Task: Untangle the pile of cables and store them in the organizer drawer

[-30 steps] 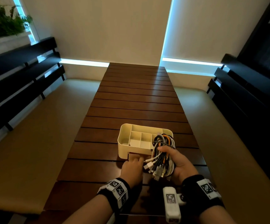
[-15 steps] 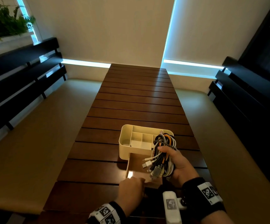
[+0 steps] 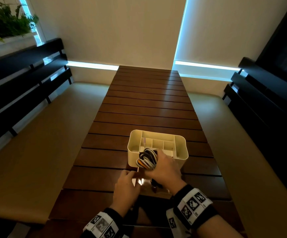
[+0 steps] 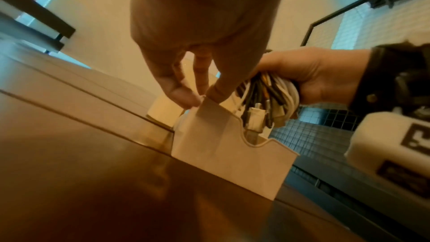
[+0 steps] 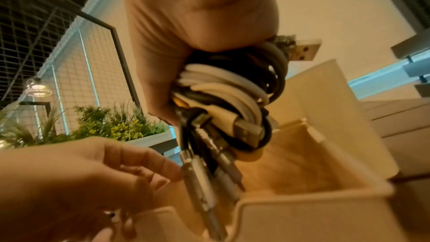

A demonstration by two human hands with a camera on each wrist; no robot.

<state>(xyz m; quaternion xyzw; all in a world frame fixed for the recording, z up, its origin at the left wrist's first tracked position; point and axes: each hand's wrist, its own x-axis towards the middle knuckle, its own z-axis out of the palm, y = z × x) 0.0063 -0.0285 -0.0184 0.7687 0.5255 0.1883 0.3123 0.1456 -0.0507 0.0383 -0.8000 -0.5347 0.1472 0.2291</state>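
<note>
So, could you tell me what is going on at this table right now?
A person is putting away cables. Their right hand grips a coiled bundle of cables above the pulled-out drawer of a cream organizer on the wooden table. The plug ends hang down into the drawer. The left hand pinches the drawer's front corner. The bundle has not been released yet.

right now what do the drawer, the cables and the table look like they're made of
Drawer: likely plastic, cream, matte, with thin moulded walls and rounded corners.
Cables: rubbery white and black jackets, smooth; metal plugs glint.
Table: dark brown slats, probably varnished wood, since they reflect the window light.
</note>
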